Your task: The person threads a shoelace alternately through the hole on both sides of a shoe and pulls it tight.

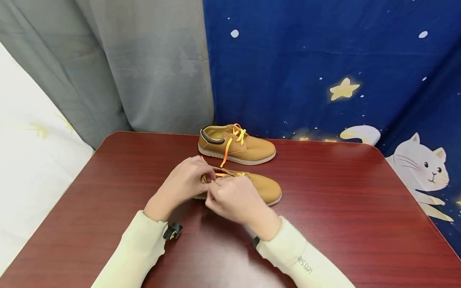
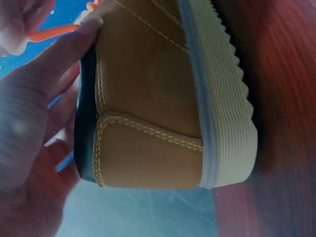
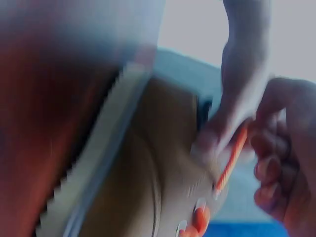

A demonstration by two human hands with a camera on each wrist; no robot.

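A tan lace-up shoe (image 1: 267,188) stands on the table under both hands, toe to the right. My left hand (image 1: 186,179) is at its opening; the left wrist view shows the thumb (image 2: 81,37) on the upper edge near the eyelets and the other fingers behind the dark collar (image 2: 86,123), gripping the shoe's upper. My right hand (image 1: 235,199) pinches an orange shoelace (image 3: 232,160), which runs taut from its fingertips to an eyelet beside the left thumb. Part of the shoe's heel and opening is hidden by the hands in the head view.
Just behind stands a matching tan shoe (image 1: 257,150) with a yellow-orange lace (image 1: 227,152), one end hanging over its near side. Both shoes are on a reddish-brown table (image 1: 342,208). Grey curtain (image 1: 165,72) and blue patterned cloth (image 1: 281,72) hang along the table's far edge.
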